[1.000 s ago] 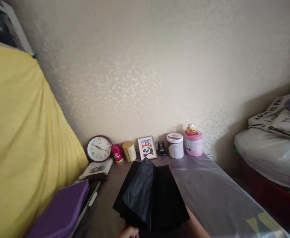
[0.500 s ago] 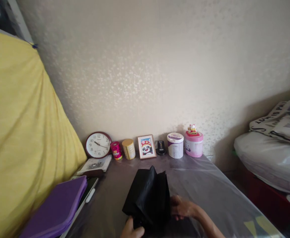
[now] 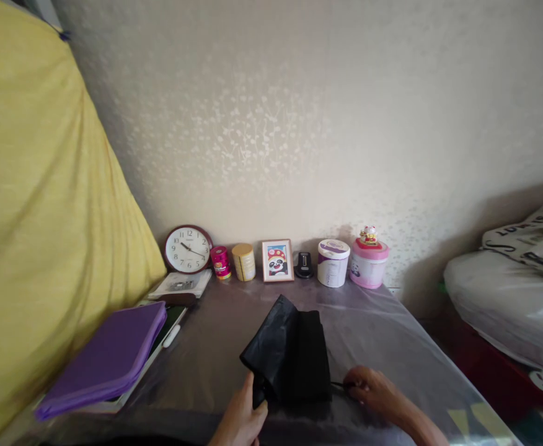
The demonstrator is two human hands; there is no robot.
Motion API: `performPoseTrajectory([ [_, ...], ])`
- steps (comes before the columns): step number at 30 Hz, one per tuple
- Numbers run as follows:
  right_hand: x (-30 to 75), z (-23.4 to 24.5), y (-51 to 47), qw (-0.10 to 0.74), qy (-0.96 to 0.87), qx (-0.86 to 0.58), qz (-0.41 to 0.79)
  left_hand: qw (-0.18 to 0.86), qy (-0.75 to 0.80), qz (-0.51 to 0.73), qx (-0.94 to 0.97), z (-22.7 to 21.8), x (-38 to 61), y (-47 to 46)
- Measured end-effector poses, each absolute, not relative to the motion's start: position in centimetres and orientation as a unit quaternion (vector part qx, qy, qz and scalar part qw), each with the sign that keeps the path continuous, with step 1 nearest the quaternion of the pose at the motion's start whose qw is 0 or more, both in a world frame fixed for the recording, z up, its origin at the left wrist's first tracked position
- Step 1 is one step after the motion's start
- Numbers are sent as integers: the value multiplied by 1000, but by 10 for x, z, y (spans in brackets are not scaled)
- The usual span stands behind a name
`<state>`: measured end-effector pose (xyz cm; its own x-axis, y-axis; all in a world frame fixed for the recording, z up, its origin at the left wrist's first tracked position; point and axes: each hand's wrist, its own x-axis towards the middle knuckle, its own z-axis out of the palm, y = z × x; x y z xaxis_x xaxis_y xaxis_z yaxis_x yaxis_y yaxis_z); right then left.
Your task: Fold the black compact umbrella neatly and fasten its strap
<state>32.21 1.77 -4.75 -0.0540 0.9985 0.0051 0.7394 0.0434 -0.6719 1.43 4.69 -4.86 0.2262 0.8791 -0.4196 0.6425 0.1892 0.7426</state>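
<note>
A black folding umbrella [image 3: 302, 353], its loose fabric panels partly fanned out, is held above the table in front of me. My left hand [image 3: 242, 412] is wrapped around its dark handle at the lower left of the fabric. Off the right edge of the fabric runs a thin black strap [image 3: 339, 384]. My right hand [image 3: 371, 390] pinches the far end of that strap, its fingers closed, a short way from the panels.
Along the wall stand a round clock [image 3: 188, 249], a pink can [image 3: 220, 262], a yellow-lidded jar [image 3: 244, 262], a framed panda picture [image 3: 278, 261], a white tub [image 3: 333, 263] and a pink tub [image 3: 368, 265]. A purple folder [image 3: 108, 353] lies left, beside a yellow curtain [image 3: 43, 186].
My right hand has moved right, away from the fabric, and the strap now stretches between them. The panels have shifted and spread a little. The view has tilted down slightly.
</note>
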Motion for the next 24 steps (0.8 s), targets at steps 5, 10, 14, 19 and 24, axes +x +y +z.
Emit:
performPoseTrajectory([
  [5, 314, -29, 35, 328, -638, -685, 127, 313, 614, 123, 714, -55, 12, 46],
  [10, 275, 9, 51, 383, -684, -616, 73, 258, 599, 102, 751, -56, 11, 43],
  [14, 235, 20, 62, 362, -766, -529, 52, 244, 601, 98, 755, -56, 9, 40],
  [19, 200, 8, 77, 304, -844, -442, 14, 241, 595, 102, 760, -55, 9, 40],
  [24, 193, 2, 89, 312, -826, -470, 16, 247, 595, 91, 760, -48, 7, 40],
])
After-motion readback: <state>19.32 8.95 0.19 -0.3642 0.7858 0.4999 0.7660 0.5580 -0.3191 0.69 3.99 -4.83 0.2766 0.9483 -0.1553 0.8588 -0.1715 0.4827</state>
